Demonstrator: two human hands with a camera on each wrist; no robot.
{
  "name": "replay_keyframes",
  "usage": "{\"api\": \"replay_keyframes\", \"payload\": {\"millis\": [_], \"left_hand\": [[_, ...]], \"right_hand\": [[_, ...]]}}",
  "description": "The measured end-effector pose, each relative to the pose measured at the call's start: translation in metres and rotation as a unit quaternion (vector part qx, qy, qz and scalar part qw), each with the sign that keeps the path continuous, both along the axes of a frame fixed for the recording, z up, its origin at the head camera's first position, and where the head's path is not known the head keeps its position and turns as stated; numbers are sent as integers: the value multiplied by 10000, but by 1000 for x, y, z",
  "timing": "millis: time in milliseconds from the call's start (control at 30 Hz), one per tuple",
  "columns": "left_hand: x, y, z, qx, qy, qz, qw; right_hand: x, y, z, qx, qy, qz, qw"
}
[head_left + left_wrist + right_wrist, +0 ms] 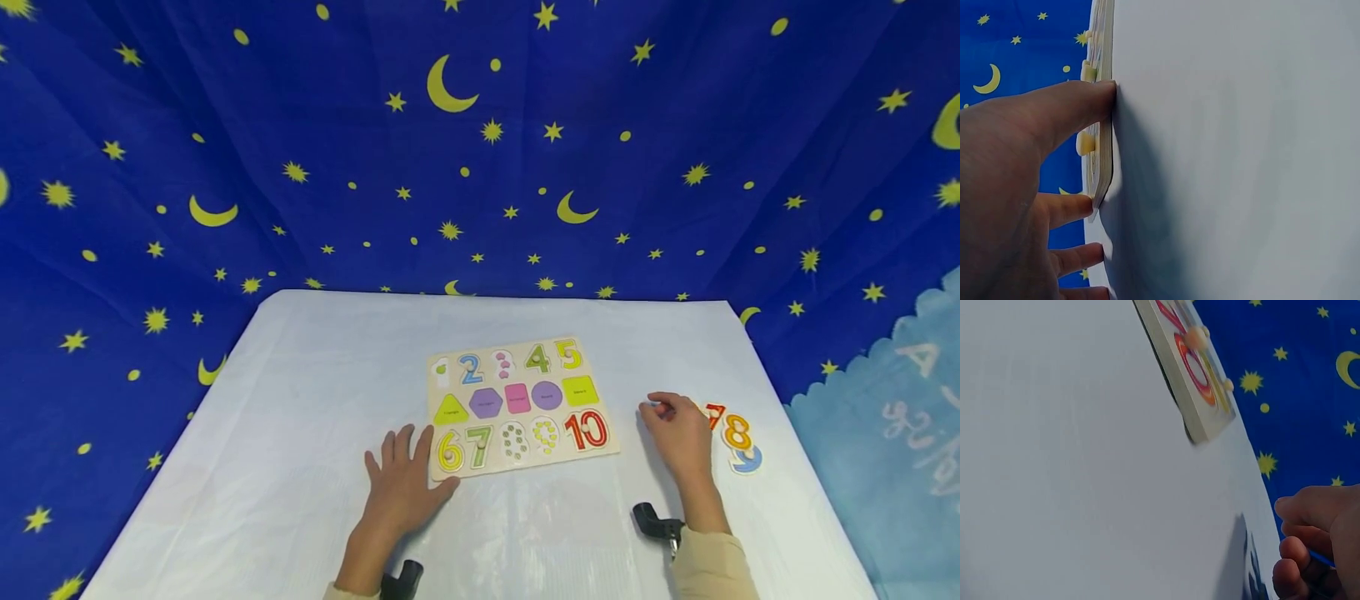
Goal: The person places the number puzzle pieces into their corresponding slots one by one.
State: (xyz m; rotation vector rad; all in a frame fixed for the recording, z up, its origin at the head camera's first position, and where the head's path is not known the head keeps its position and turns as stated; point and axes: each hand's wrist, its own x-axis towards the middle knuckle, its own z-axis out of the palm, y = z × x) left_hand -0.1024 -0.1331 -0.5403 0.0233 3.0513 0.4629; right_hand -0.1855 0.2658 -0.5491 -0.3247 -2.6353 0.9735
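A wooden number puzzle board (467, 390) lies on the white table, with knobbed 2, 4, 5, 6, 7 and 10 in their places. My left hand (402, 487) rests at its near left corner, fingers spread. In the left wrist view the thumb (1088, 100) touches the board's edge and a fingertip meets the corner. Right of the board, my right hand (681, 433) has its fingers curled together, pinching a small piece that shows a bit of blue; the fingers hide most of it. In the right wrist view the curled fingers (1294, 550) stand beyond the board's corner.
Loose number pieces lie right of my right hand: a red one (714, 413), an orange 8 (737, 433) and a blue one (747, 461) partly under the 8. Blue star-patterned cloth (517, 167) hangs behind the white table (337, 358).
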Motion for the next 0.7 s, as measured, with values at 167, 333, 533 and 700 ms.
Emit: {"api": "replay_keyframes", "payload": {"millis": [167, 333, 533, 700], "left_hand": [[1, -1, 0, 82, -63, 91, 9999], [0, -2, -2, 93, -68, 45, 9999], [-1, -1, -3, 113, -54, -10, 9999], [-2, -1, -4, 117, -71, 1, 9999]], "right_hand": [[1, 8, 0, 55, 103, -57, 9999], [4, 18, 1, 132, 88, -292, 9994], [9, 32, -1, 229, -38, -647, 9976], [12, 39, 0, 227, -159, -859, 9959]]}}
